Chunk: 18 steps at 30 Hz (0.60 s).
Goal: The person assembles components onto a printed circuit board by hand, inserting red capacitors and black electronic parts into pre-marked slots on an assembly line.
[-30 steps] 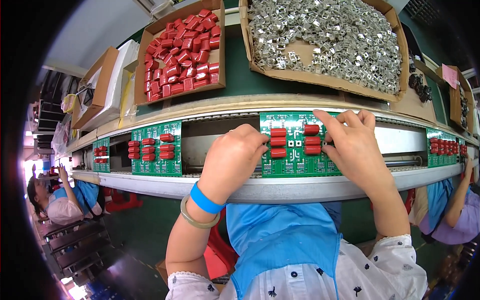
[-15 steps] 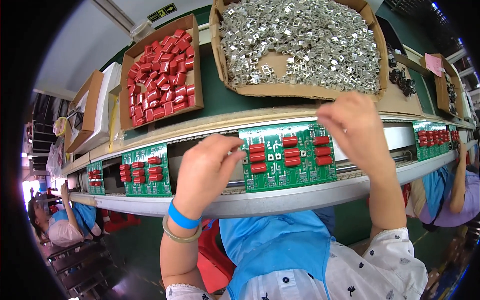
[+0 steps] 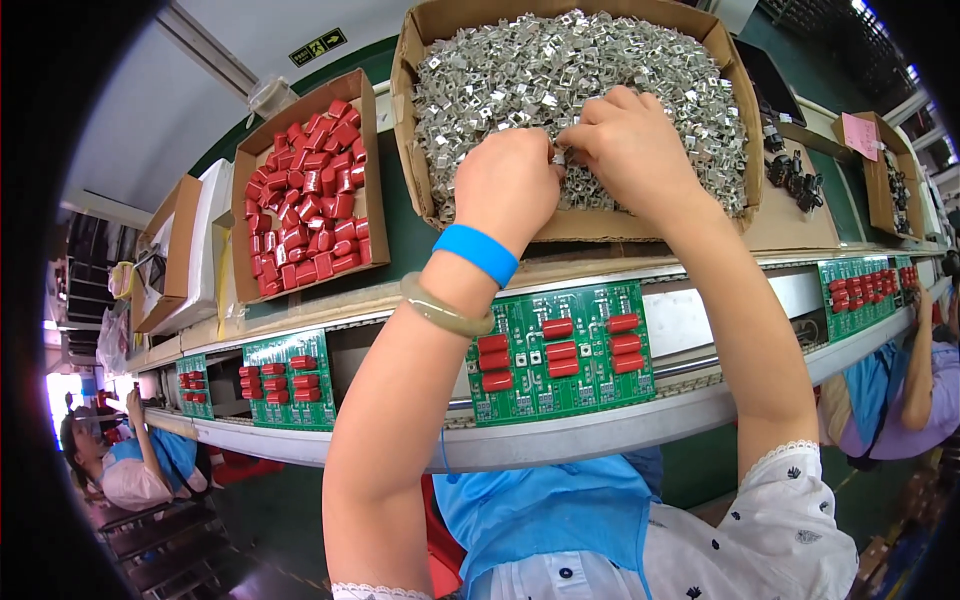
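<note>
Small metal clips [image 3: 580, 70] fill a shallow cardboard box [image 3: 600, 226] on the green counter [image 3: 402, 232], heaped loose, many facing different ways. Head view: left hand [image 3: 507, 188] and right hand [image 3: 638, 150] both over the near part of that heap, fingertips drawn in narrow and nearly meeting; can't tell if either pinches a clip, as the fingers cover the spot. Clips look like thin bent metal, so likely light, stiff and a bit slick, not fragile, though thin legs could bend or snag on neighbours; edges might be sharp. Best hold is probably thumb and forefinger across the flat sides, one at a time, clear of the legs. Left of the clips, a second box [image 3: 374, 170] holds red components [image 3: 310, 205]. Below the hands, a green circuit board [image 3: 594, 345] with upright columns of red parts sits between the rails, untouched by fingers.
</note>
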### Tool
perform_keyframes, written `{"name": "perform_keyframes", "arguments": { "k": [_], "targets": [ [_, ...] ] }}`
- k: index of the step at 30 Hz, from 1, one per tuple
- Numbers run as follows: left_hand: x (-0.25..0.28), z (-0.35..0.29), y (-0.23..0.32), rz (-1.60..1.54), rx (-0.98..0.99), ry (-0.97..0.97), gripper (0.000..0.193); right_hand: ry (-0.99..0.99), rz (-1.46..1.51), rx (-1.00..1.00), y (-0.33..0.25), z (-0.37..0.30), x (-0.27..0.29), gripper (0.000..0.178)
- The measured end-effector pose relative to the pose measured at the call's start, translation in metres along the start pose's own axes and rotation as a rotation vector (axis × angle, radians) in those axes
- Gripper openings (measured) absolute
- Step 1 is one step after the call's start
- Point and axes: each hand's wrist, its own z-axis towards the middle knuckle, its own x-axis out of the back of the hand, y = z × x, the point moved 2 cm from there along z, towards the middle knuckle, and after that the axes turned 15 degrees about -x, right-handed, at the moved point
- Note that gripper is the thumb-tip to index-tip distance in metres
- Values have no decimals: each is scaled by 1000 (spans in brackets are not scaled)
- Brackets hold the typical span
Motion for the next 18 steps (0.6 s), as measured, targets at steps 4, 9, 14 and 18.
{"name": "perform_keyframes", "arguments": {
  "k": [4, 9, 14, 18],
  "targets": [
    [-12, 6, -6, -31, -6, 75, 19, 8, 14, -15, 3, -3, 4, 14],
    [-14, 6, -7, -72, -35, 108, 20, -58, 488, -289, 10, -17, 25, 17],
    [-12, 7, -9, -143, -16, 118, 20, -110, 720, -350, 23, -38, 31, 23],
    [-6, 3, -5, -215, -41, 158, 17, -199, 947, -544, 17, -57, 49, 21]
  ]
}}
